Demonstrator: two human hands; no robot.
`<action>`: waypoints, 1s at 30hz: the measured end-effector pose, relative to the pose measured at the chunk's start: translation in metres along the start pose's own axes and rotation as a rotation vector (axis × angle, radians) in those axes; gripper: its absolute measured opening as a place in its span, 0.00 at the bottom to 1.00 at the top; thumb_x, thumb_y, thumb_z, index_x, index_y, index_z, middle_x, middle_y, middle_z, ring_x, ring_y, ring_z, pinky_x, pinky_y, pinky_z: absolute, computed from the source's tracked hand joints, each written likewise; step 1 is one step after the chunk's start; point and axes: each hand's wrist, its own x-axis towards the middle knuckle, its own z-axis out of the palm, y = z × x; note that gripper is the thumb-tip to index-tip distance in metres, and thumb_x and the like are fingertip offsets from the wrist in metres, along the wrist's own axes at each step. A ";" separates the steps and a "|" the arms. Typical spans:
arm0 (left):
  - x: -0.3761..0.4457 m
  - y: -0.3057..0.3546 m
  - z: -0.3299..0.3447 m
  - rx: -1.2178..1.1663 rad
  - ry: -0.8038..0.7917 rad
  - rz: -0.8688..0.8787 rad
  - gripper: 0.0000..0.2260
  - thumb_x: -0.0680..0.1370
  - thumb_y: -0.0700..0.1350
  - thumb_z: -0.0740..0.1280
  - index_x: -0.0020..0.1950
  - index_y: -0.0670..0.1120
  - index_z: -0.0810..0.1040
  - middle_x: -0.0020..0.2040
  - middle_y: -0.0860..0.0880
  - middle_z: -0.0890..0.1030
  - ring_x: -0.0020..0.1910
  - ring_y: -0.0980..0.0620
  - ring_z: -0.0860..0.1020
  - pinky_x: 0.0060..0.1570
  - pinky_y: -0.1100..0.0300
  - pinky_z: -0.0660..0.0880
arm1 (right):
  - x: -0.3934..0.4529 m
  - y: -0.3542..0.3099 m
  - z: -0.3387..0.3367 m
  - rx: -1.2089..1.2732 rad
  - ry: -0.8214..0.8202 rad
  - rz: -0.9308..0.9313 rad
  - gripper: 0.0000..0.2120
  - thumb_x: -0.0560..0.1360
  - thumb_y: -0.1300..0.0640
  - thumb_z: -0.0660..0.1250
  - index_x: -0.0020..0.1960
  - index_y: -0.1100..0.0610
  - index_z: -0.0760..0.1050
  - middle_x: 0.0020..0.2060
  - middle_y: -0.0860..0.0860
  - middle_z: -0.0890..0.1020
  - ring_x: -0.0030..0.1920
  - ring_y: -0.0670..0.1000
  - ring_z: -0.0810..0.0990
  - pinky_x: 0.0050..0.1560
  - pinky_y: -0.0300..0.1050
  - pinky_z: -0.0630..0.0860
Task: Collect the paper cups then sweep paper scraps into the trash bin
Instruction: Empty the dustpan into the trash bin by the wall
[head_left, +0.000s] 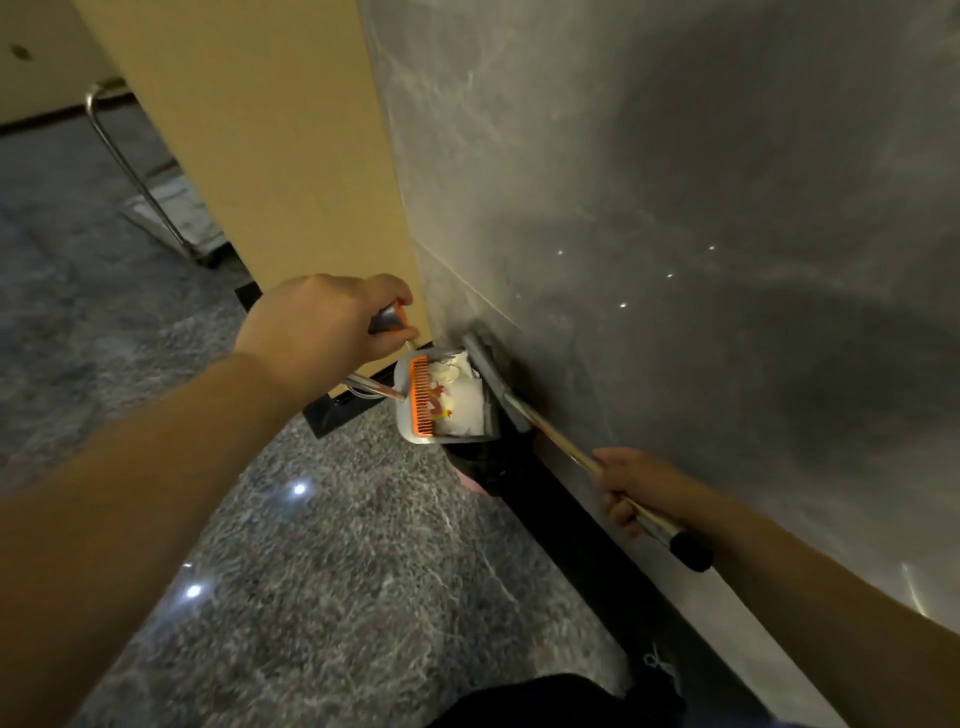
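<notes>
Emptying the dustpan (441, 397), its white paper scraps (457, 400) tipped over the black trash bin (480, 465) at the floor's wall edge, left hand (322, 325) gripping its handle, right hand (636, 488) gripping the broom (550, 431); next, likely tilting steeper.

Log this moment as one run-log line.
left hand: grips dustpan handle | right hand: grips broom handle | dustpan: holds white paper, raised over dark bin by wall

One dustpan (441, 400), one broom (524, 410), maybe one bin (480, 462).
</notes>
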 end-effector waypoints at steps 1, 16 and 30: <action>0.008 0.006 0.004 0.009 -0.015 -0.001 0.15 0.73 0.52 0.75 0.55 0.45 0.82 0.37 0.42 0.83 0.34 0.39 0.81 0.31 0.55 0.74 | 0.005 -0.004 -0.010 -0.009 -0.018 0.012 0.26 0.80 0.66 0.58 0.76 0.55 0.56 0.26 0.54 0.70 0.18 0.45 0.67 0.20 0.34 0.66; 0.080 0.104 0.027 0.008 -0.255 -0.098 0.14 0.74 0.57 0.71 0.57 0.54 0.79 0.41 0.51 0.83 0.34 0.52 0.73 0.30 0.64 0.65 | 0.015 -0.039 -0.124 -0.077 -0.267 0.074 0.11 0.79 0.67 0.53 0.56 0.56 0.69 0.25 0.52 0.68 0.19 0.44 0.64 0.20 0.32 0.62; 0.072 0.132 0.031 0.052 -0.361 -0.154 0.14 0.76 0.59 0.66 0.54 0.51 0.79 0.38 0.51 0.80 0.32 0.53 0.70 0.29 0.65 0.64 | 0.000 -0.003 -0.125 -0.086 -0.245 -0.026 0.06 0.80 0.66 0.57 0.56 0.59 0.68 0.29 0.55 0.68 0.21 0.45 0.65 0.22 0.35 0.63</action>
